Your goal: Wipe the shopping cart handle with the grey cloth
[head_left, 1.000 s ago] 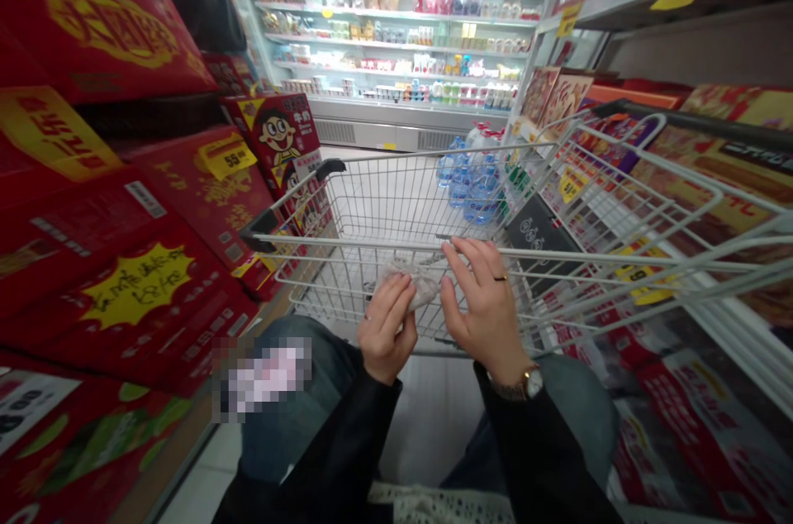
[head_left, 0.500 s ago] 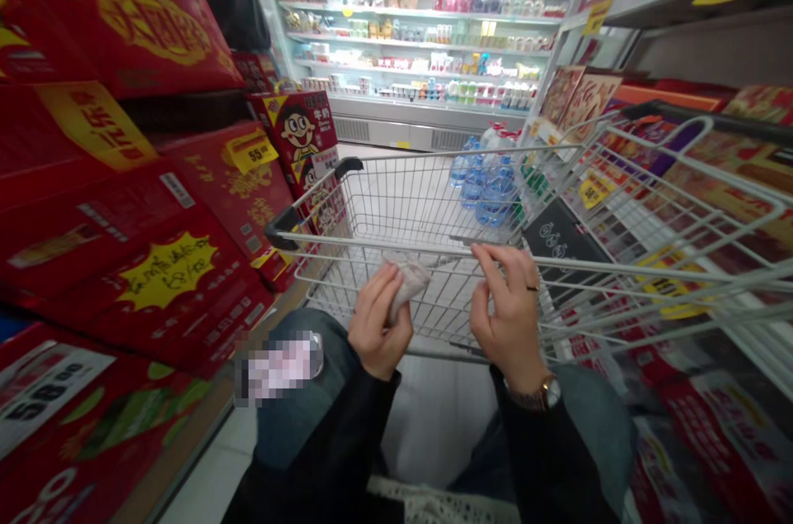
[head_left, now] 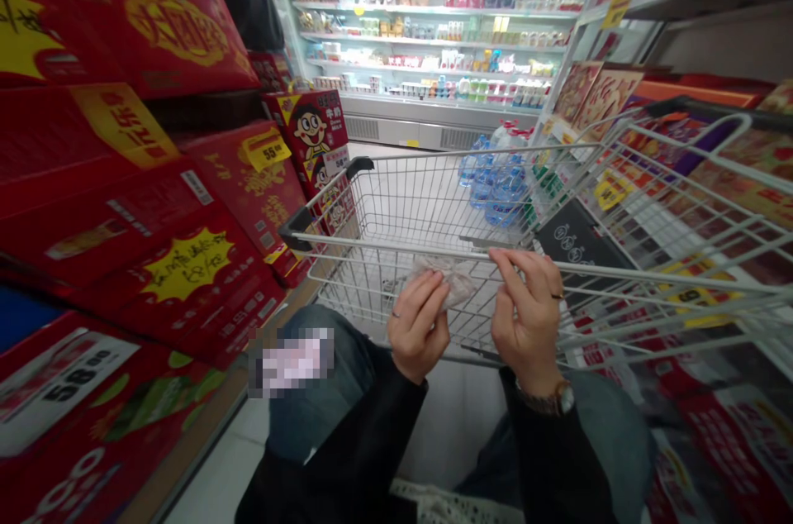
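In my left hand [head_left: 421, 326] is a crumpled pale cloth [head_left: 457, 286], pressed by the fingertips against the wire side of a metal shopping cart [head_left: 396, 240], just under its top rail. The fingers are closed on the cloth. My right hand [head_left: 526, 317], with a ring and a wristwatch, pinches the same top rail a short way to the right. The cart's wire basket stretches in front of my knees, with black plastic caps [head_left: 297, 228] on its left corners. A pixelated pinkish item [head_left: 294, 360] rests on my left knee.
Stacked red gift boxes [head_left: 154, 259] with yellow price tags rise close on the left. Shrink-wrapped blue water bottles [head_left: 505, 193] stand beyond the cart. Shelves with boxed goods [head_left: 712, 148] line the right side. A lit refrigerated display [head_left: 427, 36] stands at the back.
My left hand has slid right along the cart with the cloth, closer to my right hand, and the cloth is spread wider. My right hand keeps its place on the rail. The view has shifted slightly.
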`<action>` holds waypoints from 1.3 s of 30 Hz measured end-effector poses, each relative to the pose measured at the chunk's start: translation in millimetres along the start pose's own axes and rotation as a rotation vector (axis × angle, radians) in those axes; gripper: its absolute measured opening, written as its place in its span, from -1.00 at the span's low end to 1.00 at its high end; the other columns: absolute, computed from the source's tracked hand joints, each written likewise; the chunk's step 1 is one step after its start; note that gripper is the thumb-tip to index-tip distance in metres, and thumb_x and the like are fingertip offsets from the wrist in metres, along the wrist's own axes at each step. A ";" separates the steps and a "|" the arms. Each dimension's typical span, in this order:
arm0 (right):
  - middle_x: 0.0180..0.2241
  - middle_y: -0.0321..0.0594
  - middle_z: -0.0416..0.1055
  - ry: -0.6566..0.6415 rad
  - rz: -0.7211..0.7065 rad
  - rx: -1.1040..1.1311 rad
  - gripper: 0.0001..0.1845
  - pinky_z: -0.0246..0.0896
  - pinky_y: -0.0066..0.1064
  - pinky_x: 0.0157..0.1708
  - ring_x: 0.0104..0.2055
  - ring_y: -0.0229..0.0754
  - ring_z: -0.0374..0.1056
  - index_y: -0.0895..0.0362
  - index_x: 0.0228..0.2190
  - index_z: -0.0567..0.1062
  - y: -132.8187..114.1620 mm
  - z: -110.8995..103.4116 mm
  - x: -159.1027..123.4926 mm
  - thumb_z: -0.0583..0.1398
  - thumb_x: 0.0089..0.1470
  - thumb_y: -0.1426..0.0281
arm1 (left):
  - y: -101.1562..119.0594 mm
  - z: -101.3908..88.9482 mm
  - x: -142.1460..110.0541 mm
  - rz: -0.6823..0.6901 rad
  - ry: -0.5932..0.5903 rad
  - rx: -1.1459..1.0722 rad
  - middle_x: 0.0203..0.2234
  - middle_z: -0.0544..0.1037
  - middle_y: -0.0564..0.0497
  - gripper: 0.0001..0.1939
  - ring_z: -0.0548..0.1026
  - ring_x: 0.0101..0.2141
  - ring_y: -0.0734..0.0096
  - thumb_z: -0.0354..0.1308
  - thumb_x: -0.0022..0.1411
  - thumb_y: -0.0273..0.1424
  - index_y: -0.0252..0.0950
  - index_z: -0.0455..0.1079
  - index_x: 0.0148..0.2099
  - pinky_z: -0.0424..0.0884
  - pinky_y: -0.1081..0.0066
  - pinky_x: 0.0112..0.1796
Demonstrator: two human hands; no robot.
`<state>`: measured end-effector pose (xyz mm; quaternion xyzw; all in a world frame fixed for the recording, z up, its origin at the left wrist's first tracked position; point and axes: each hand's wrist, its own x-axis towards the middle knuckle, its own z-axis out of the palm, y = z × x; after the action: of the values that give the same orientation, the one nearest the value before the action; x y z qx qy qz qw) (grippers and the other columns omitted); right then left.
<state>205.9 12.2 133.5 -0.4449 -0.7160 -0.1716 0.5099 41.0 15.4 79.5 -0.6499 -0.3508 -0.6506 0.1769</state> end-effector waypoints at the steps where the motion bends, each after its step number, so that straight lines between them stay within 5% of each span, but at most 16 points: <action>1: 0.09 -0.12 0.46 0.000 0.005 0.005 -0.40 0.11 0.09 0.32 0.19 -0.01 0.32 0.03 0.18 0.46 0.0 -0.3 -0.3 0.04 0.17 0.58 | -9.6 -7.4 3.3 -0.004 0.022 0.033 -0.02 0.64 -0.10 -0.51 0.60 0.05 0.20 0.19 0.19 -0.72 -0.24 0.49 0.12 0.59 0.15 0.07; 6: 0.09 -0.11 0.46 0.013 0.018 0.017 -0.43 0.11 0.09 0.32 0.18 -0.01 0.32 0.05 0.17 0.47 0.0 1.2 -1.7 0.06 0.18 0.58 | -53.9 -38.6 11.1 -0.155 0.187 0.256 0.00 0.63 -0.12 -0.61 0.61 0.01 0.22 0.27 0.20 -0.61 -0.25 0.52 0.07 0.55 0.15 0.08; 9: 0.08 -0.11 0.47 0.024 0.005 0.017 -0.45 0.11 0.07 0.32 0.18 -0.01 0.32 0.06 0.17 0.47 0.0 2.2 -1.8 0.06 0.20 0.57 | -50.9 -36.9 7.4 -0.232 0.194 0.260 0.00 0.62 -0.11 -0.63 0.60 0.01 0.24 0.28 0.22 -0.56 -0.24 0.51 0.07 0.55 0.17 0.07; 15: 0.08 -0.13 0.47 0.016 0.019 0.009 -0.45 0.10 0.06 0.32 0.19 -0.02 0.31 0.04 0.17 0.47 -0.1 0.5 -1.4 0.07 0.19 0.58 | -33.6 -30.0 1.4 -0.171 0.049 0.108 0.02 0.60 -0.12 -0.61 0.60 0.02 0.21 0.25 0.21 -0.60 -0.23 0.48 0.07 0.55 0.15 0.06; 20: 0.08 -0.13 0.47 0.021 0.005 -0.004 -0.44 0.10 0.07 0.32 0.18 -0.01 0.32 0.02 0.17 0.47 0.7 0.5 -2.8 0.07 0.20 0.57 | -67.8 -51.3 14.1 -0.257 0.237 0.267 -0.02 0.60 -0.12 -0.67 0.59 -0.01 0.22 0.29 0.21 -0.54 -0.27 0.49 0.03 0.51 0.14 0.08; 23: 0.06 -0.12 0.48 0.036 0.000 -0.010 -0.46 0.11 0.07 0.31 0.17 -0.01 0.32 0.04 0.17 0.48 0.1 2.4 -3.0 0.08 0.20 0.56 | -70.3 -52.8 13.7 -0.381 0.313 0.291 -0.03 0.57 -0.09 -0.68 0.56 0.00 0.24 0.28 0.24 -0.48 -0.25 0.46 0.05 0.49 0.14 0.09; 26: 0.04 -0.11 0.49 0.066 -0.011 -0.018 -0.47 0.14 0.07 0.29 0.16 0.01 0.34 0.05 0.15 0.49 0.1 4.3 -2.4 0.10 0.18 0.56 | -47.1 -42.0 0.8 -0.379 0.189 0.192 0.00 0.56 -0.09 -0.67 0.54 0.03 0.26 0.24 0.26 -0.52 -0.23 0.44 0.06 0.50 0.14 0.09; 30: 0.03 -0.10 0.50 0.077 -0.035 -0.021 -0.46 0.17 0.08 0.26 0.14 0.03 0.36 0.04 0.14 0.50 1.5 3.6 -2.1 0.10 0.16 0.56 | -28.3 -34.7 -11.5 -0.169 -0.025 0.065 0.03 0.57 -0.11 -0.62 0.56 0.07 0.23 0.17 0.24 -0.63 -0.22 0.42 0.07 0.54 0.14 0.08; 36: 0.04 -0.08 0.49 0.055 -0.041 -0.023 -0.45 0.19 0.09 0.24 0.14 0.04 0.36 0.04 0.14 0.49 2.1 2.9 -2.8 0.09 0.15 0.56 | -77.7 -61.1 11.8 -0.307 0.228 0.302 0.03 0.55 -0.13 -0.68 0.55 0.04 0.20 0.25 0.23 -0.54 -0.25 0.45 0.03 0.48 0.09 0.10; 39: 0.02 -0.08 0.50 0.085 -0.025 -0.027 -0.48 0.17 0.11 0.26 0.13 0.05 0.37 0.05 0.12 0.51 1.6 5.5 -3.0 0.11 0.15 0.55 | -81.3 -60.9 13.4 -0.362 0.291 0.323 0.03 0.55 -0.12 -0.70 0.54 0.06 0.21 0.25 0.24 -0.50 -0.25 0.44 0.03 0.46 0.10 0.12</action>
<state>204.3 15.6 128.3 -0.4353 -0.6967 -0.2064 0.5315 -59.9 32.8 79.6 -0.4398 -0.5312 -0.6937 0.2076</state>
